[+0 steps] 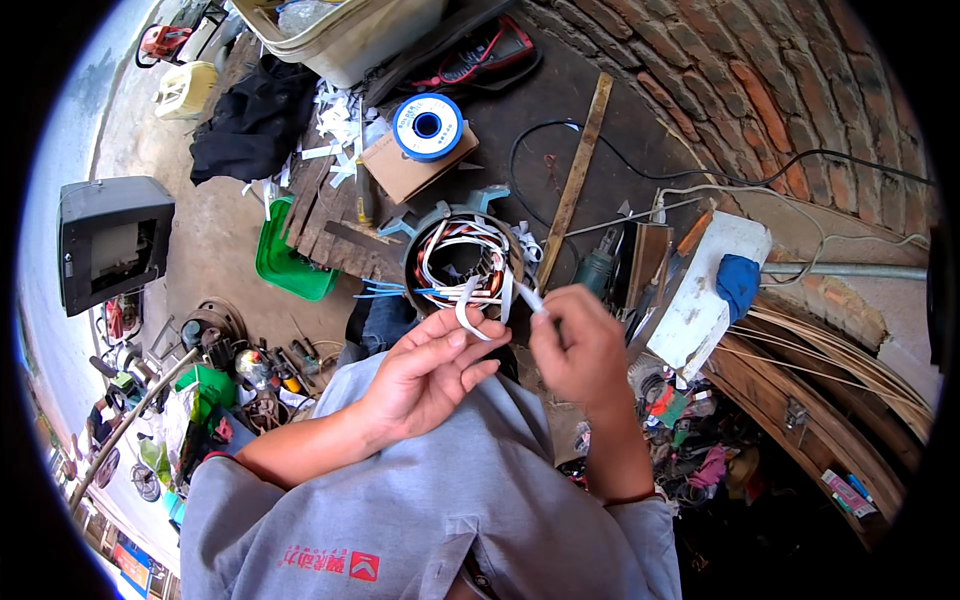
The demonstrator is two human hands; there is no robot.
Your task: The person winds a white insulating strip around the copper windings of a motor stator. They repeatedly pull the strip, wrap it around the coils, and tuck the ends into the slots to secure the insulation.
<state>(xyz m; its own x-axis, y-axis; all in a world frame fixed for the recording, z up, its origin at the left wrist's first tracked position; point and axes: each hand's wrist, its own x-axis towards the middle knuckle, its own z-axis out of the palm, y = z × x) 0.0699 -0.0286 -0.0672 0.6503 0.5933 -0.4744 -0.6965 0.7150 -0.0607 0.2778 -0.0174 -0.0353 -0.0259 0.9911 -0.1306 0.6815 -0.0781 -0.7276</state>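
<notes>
A motor stator point(455, 232) in a grey-green metal housing sits at the centre, with a ring of white-bound windings, copper coils and blue and white leads point(385, 288). A loop of white tape point(468, 300) hangs at its near side. My left hand point(435, 370) is palm-up just below, thumb and index finger pinched on that tape, other fingers curled loosely. My right hand point(575, 350), to the right, is closed on a narrow white strip, apparently tape, pointing toward the windings.
Behind are a blue-white spool point(442, 128) on a cardboard box point(385, 170), paper scraps and a wooden strip point(590, 130). A green tray point(295, 280) lies left, a white board point(690, 320) and power tool point(597, 262) right. Cluttered tools and a brick wall point(760, 80) surround these.
</notes>
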